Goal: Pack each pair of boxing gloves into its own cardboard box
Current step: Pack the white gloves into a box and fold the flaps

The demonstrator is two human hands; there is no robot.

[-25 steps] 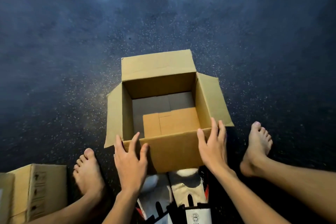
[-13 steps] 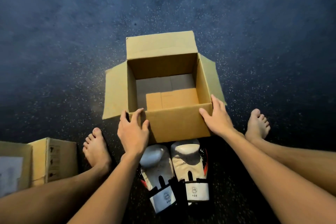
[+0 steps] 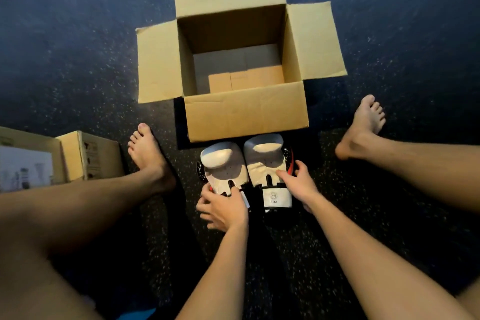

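Your left hand (image 3: 224, 206) grips the cuff of the left white padded boxing glove with red-and-black trim (image 3: 223, 166), and your right hand (image 3: 301, 184) clasps the wrist of the right white boxing glove (image 3: 265, 161), thumb on top. That glove's cuff carries a tiny unreadable round logo above what looks like "6oz". Both gloves lie side by side on the dark speckled floor (image 3: 78, 60), cuffs toward you and padded tips pointing at the open brown cardboard box (image 3: 246, 117) just beyond.

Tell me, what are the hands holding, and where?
Each hand grips one white boxing glove at its wrist end: left hand on the left glove, right hand on the right glove.
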